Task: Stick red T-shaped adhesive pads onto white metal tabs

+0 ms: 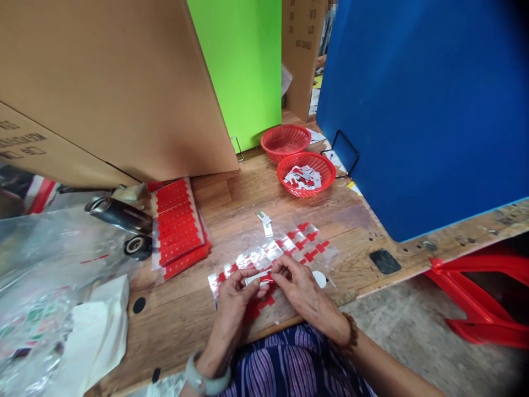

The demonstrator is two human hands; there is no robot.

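I see a small, flat, rectangular white card (251,279) held up at a slight slant, with a bright red patch (266,279) at its right end — both partly covered from my view. Just below them I make out a clear, glossy plastic sheet (264,255), lying flat and slantwise, bearing rows of red cross-like stickers (309,257) — glare whitens its middle.

The rear carton (301,77) bears "QTY" and "ITEM NO" — upside down (left carton (70,154) lettering unclear)
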